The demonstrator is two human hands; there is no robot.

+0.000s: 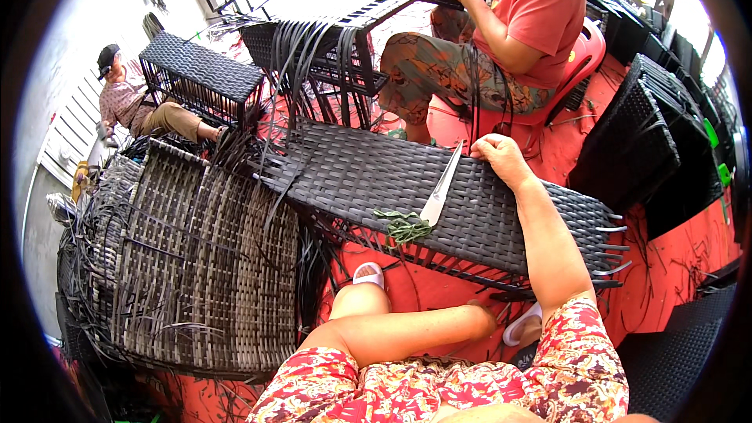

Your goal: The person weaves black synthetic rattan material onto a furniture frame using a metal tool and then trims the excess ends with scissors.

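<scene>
Across my lap lies a long black woven panel (352, 160) on a frame, loose strand ends sticking out at its right end. My right hand (501, 158) is at its far edge, fingers bent and pressed together; whatever they pinch is too small to make out. Below the panel's near edge, my left hand (479, 319) is blurred at the end of the forearm, its fingers unclear. On top of the weave rests a pair of scissors (441, 196), silver blades pointing away from me, handles wrapped in green cloth.
A grey-brown woven piece (196, 266) stands at my left. Opposite, a person in a red shirt (540, 8) works at a frame (368, 12) draped with black strands. Another person (125, 98) sits far left beside a black woven piece (200, 63). Dark panels (627, 141) lean at right.
</scene>
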